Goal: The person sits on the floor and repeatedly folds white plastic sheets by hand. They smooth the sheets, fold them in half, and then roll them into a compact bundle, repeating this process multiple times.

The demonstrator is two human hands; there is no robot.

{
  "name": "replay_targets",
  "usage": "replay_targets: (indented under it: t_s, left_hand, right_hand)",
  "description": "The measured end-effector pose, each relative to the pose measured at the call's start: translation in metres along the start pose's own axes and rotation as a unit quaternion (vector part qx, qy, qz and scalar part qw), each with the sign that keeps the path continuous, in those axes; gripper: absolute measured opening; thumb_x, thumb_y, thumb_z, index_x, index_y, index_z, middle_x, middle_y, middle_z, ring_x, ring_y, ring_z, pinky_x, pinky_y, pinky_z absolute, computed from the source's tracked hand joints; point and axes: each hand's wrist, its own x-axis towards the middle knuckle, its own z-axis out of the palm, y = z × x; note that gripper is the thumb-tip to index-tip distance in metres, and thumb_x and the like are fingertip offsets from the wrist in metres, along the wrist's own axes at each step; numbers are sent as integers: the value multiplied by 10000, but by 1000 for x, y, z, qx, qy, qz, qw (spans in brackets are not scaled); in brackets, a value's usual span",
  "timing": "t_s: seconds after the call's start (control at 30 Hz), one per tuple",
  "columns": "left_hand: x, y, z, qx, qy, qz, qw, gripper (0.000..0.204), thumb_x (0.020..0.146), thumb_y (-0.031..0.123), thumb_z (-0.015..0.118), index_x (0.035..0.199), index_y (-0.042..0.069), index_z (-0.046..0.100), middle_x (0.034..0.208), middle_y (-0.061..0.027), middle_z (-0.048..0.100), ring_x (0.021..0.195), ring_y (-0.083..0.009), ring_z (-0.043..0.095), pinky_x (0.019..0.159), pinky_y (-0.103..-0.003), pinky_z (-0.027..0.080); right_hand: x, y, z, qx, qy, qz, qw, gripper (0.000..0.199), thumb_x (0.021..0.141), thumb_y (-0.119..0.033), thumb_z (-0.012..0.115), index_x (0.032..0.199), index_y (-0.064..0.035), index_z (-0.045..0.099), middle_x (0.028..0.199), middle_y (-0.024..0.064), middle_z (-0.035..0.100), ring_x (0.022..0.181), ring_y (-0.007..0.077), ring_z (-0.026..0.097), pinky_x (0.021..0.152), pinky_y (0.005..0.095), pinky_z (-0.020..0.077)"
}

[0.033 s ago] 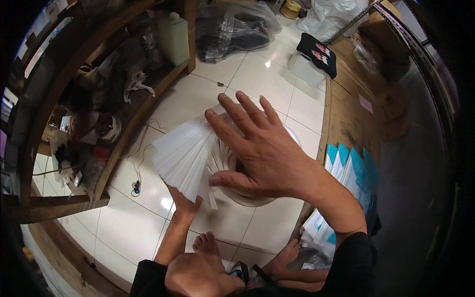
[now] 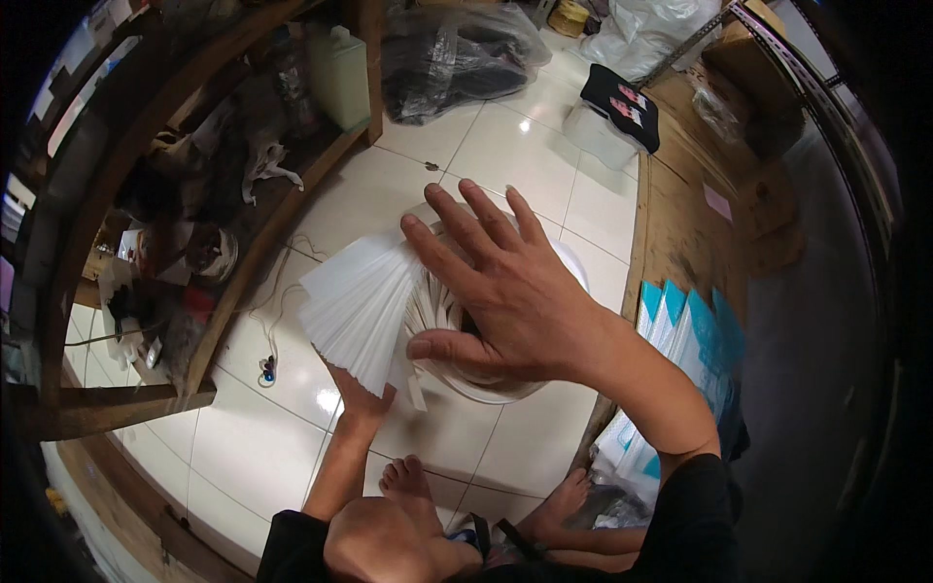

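Note:
A fan of thin white sheets, perhaps paper or film (image 2: 355, 306), spreads out in front of me over the floor. From underneath, my left hand (image 2: 371, 391) grips its lower side; the sheets hide most of the fingers. My right hand (image 2: 510, 306) is open with fingers spread, palm down, at the fan's right edge. Beneath it are narrow whitish strips or sheet edges (image 2: 432, 306), partly covered by the hand. Below that hand shows the rim of a round white container (image 2: 496, 398); its inside is mostly hidden.
A wooden shelf (image 2: 282, 209) with clutter and a pale jug (image 2: 340, 78) stands left. Teal-and-white packets (image 2: 671, 335) lie by my right arm. Farther off are a plastic-wrapped dark bundle (image 2: 466, 58) and a clear box (image 2: 603, 136) with a black cloth item on top (image 2: 622, 105).
My right hand has shifted very slightly to the left. The left hand and the fan of sheets look the same.

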Motion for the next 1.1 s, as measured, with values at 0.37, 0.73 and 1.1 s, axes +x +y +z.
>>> replay_targets:
  t_s: [0.37, 0.73, 1.1]
  left_hand:
    - [32, 17, -21, -184, -42, -72, 979, 426, 779, 106, 707, 1182, 0, 616, 1099, -141, 657, 980, -271, 634, 870, -385, 510]
    - [4, -23, 15, -211, 12, -94, 973, 414, 810, 114, 666, 1203, 2, 605, 1176, -180, 631, 1092, -344, 593, 958, -448, 460]
    - [42, 13, 5, -96, -3, -4, 995, 423, 817, 110, 648, 1224, 5, 594, 1209, -197, 612, 1140, -375, 562, 996, -476, 427]
  right_hand:
    - [1, 10, 2, 33, 45, 15, 998, 974, 813, -740, 548, 1472, -45, 372, 1388, 283, 425, 1314, 437, 392, 1122, 581, 247]
    - [8, 8, 3, 28, 66, 23, 997, 933, 835, -708, 543, 1423, 5, 415, 1294, 286, 493, 1222, 445, 467, 1062, 530, 321]
    - [-6, -29, -12, 77, 7, -18, 997, 1042, 793, -818, 465, 1527, -107, 261, 1563, 290, 165, 1452, 495, 115, 1153, 642, 48]
